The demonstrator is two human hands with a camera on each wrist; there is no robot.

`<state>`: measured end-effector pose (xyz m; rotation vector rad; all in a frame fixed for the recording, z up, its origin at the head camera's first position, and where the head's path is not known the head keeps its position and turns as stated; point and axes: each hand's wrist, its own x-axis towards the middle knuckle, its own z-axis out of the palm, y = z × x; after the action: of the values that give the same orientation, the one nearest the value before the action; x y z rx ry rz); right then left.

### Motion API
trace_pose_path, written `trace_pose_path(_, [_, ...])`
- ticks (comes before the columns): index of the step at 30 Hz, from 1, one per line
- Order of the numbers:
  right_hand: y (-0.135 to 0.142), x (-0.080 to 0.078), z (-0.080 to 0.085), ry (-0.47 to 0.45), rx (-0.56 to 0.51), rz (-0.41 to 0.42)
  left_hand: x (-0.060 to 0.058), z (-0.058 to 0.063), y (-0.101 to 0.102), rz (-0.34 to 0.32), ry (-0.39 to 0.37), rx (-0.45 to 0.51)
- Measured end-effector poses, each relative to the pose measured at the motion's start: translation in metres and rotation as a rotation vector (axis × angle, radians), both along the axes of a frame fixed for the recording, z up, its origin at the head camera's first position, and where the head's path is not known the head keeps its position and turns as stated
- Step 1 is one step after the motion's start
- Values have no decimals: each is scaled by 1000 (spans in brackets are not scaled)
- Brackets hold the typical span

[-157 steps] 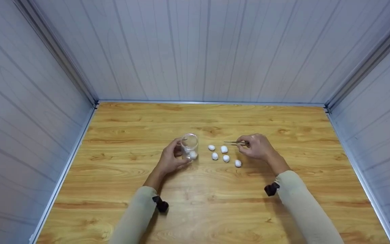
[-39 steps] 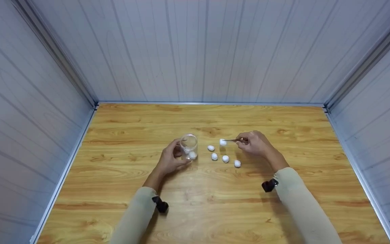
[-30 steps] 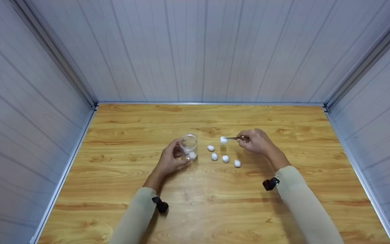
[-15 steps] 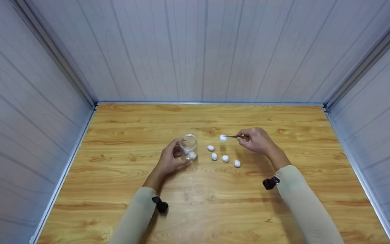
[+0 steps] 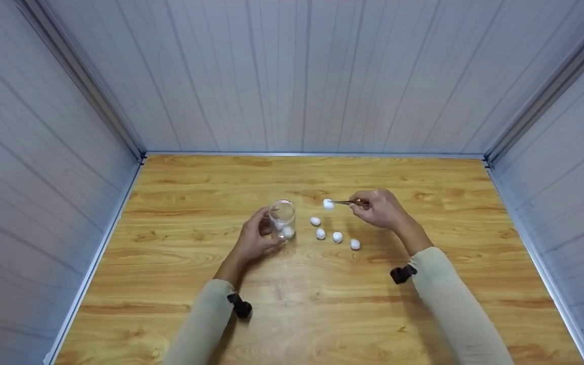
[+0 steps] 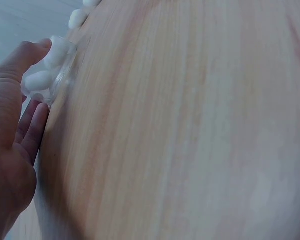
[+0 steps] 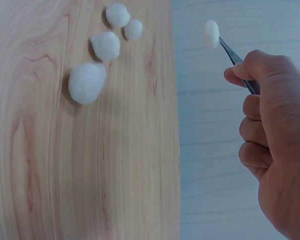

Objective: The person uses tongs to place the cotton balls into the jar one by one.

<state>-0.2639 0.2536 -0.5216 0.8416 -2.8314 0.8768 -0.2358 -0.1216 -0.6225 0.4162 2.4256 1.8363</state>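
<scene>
Wood-grain bench, left hand grasping clear cup, fingers of right hand pinching tweezers clamped on white ball

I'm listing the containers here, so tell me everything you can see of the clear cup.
The clear cup is colourless and round, with an open top; whether glass or plastic, I cannot tell. It stands upright on the wood-grained table, with at least two white balls low inside. The left hand grips it from the side, hiding part of its wall.
</scene>
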Motion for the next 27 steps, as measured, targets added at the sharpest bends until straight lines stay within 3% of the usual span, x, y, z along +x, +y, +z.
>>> trace_pose_path(15, [-15,3,13,57,-57,58,-1,2,0,3,-15,-40])
trace_pose_path(27, [-22,4,16,188,-69,68,0,1,0,0,-14,-10])
